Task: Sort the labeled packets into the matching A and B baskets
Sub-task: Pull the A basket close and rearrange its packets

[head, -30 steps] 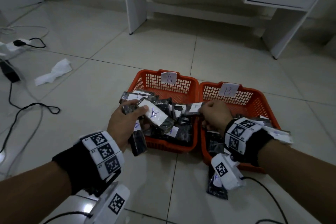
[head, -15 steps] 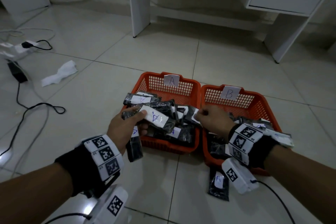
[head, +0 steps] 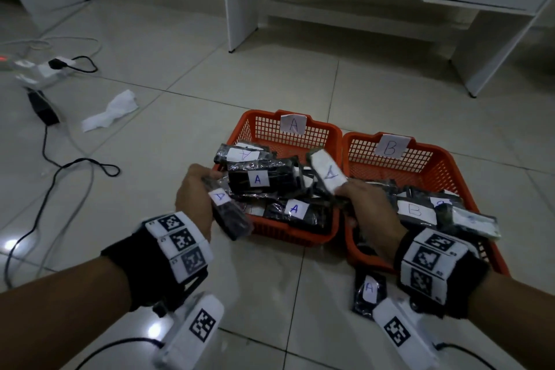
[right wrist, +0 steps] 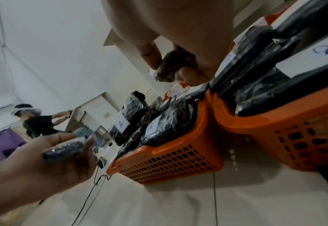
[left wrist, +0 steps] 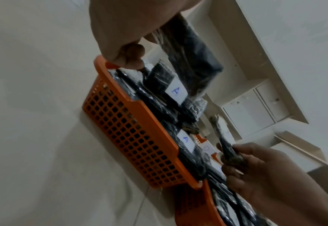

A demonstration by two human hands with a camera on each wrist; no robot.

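From the head view, both baskets are already filling, yet the left hand and the right hand are each gripping an A packet beside basket A, one lying loose nearby; each wrist view is confirming closed fingers.

At the top of the frame my left hand grips a dark packet above the orange basket of A-labelled packets. At lower right, my right hand pinches another packet.
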